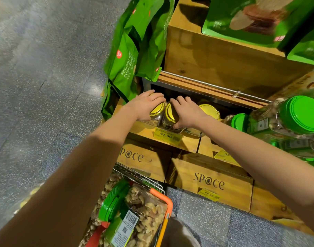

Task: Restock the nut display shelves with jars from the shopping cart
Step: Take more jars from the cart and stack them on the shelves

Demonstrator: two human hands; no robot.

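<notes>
Mid-restock. Left grip (pixel 147 106) curls over the leftmost yellow-lidded jar (pixel 157 109); right grip (pixel 186 112) clasps the second jar (pixel 170 114) touching it, both on the shelf (pixel 143 132). A third jar (pixel 210 109) stands right. In the near cart (pixel 162 194), green-lidded jars (pixel 143 209) are not yet shelved.

A speckled grey terrazzo floor (pixel 37 68), glossy with reflected light, runs beside wooden crates (pixel 211 184) stamped "Sp@ce".
</notes>
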